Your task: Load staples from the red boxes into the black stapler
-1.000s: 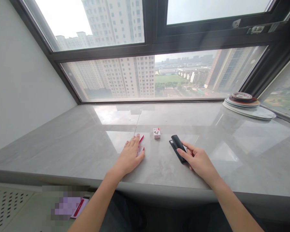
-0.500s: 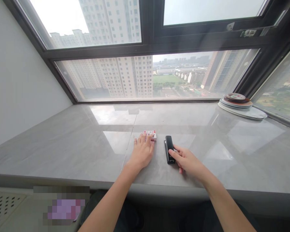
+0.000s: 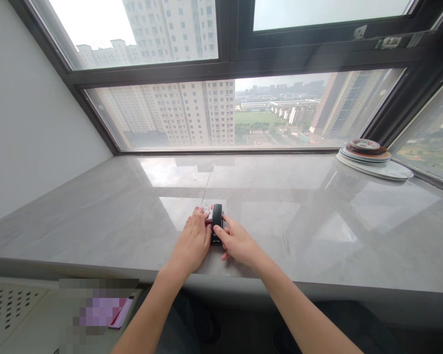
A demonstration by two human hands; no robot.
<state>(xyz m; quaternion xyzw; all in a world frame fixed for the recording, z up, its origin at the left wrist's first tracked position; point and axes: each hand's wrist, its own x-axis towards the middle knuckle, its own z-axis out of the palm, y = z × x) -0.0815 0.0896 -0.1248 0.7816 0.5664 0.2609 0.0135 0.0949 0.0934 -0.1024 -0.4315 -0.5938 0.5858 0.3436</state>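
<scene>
A black stapler (image 3: 217,221) lies lengthwise on the grey stone sill, pointing away from me. My right hand (image 3: 236,238) grips it from the right, thumb on top and fingers along its side. Just left of it, my left hand (image 3: 195,233) has its fingers closed over a small white-and-red box (image 3: 209,210), and most of that box is hidden beneath them. The stapler stands right up against the box and the left hand's thumb side. Whether a second small box lies under the fingers, I cannot make out.
A stack of plates (image 3: 372,164) stands at the back right by the window frame (image 3: 229,69). The sill's front edge (image 3: 280,282) runs close to my body. Below left is a pale perforated surface (image 3: 25,314) with a blurred purple item (image 3: 99,312).
My right hand has carried the stapler left, up to the small box. My left hand has shifted slightly left with the box, and the view has tilted a little.
</scene>
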